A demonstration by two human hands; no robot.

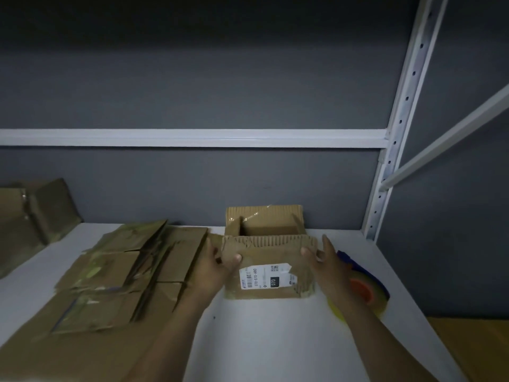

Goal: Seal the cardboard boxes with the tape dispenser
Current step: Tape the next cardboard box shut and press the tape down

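A small open cardboard box point(265, 282) with a white shipping label stands on the white shelf point(264, 340), its top flaps up. My left hand point(217, 267) grips the near flap's left corner, thumb over the edge. At the flap's right corner my right hand point(325, 257) holds the cardboard between thumb and straight fingers. The tape dispenser point(366, 288), blue with an orange-cored roll, lies on the shelf just right of the box, partly behind my right forearm.
A stack of flattened cardboard boxes point(121, 274) covers the shelf's left half. Another open box point(33, 213) sits at the far left against the grey wall. A white slotted upright point(385, 172) rises at the right, and yellow-brown cardboard point(476, 346) lies at the lower right.
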